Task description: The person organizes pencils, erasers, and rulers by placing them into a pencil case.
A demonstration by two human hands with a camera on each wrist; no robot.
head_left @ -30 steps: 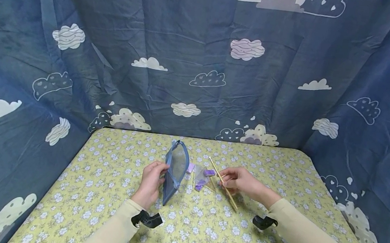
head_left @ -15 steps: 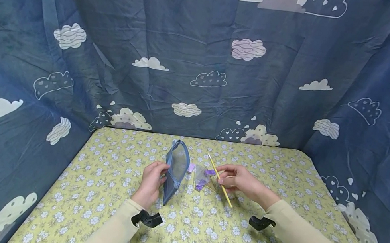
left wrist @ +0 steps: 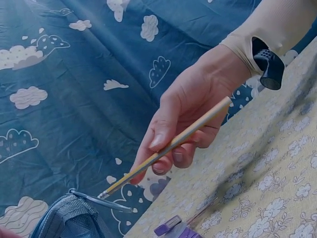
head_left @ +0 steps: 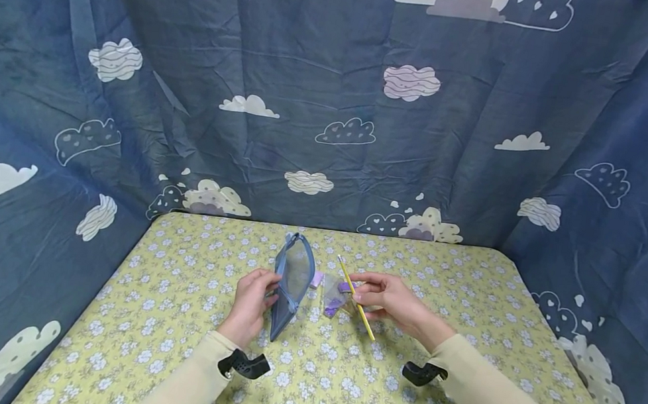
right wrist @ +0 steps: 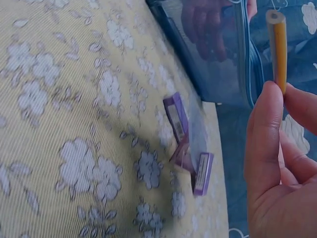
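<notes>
My left hand (head_left: 252, 302) pinches the near side of a blue see-through zip pouch (head_left: 298, 269), which stands upright with its zipped mouth spread. In the right wrist view the left fingers show through the wall of the pouch (right wrist: 218, 74). Between thumb and fingertips, my right hand (head_left: 393, 303) grips a yellow pencil (head_left: 365, 319), slanted above the table just right of the pouch. The pencil (left wrist: 190, 130) points its pale tip at the pouch's zip in the left wrist view; its flat, unsharpened end (right wrist: 276, 17) faces the right wrist camera.
Small purple-sleeved blocks (right wrist: 203, 173) lie on the flowered yellow cloth (head_left: 303, 386) between the hands, beside a clear plastic piece (right wrist: 197, 129). A pale pink block (head_left: 317, 280) sits against the pouch's right side. Blue cloud-print curtains (head_left: 308, 127) enclose the back and sides.
My right hand has moved left with the pencil, closer to the pouch and over the purple blocks. My left hand and the pouch have stayed in place.
</notes>
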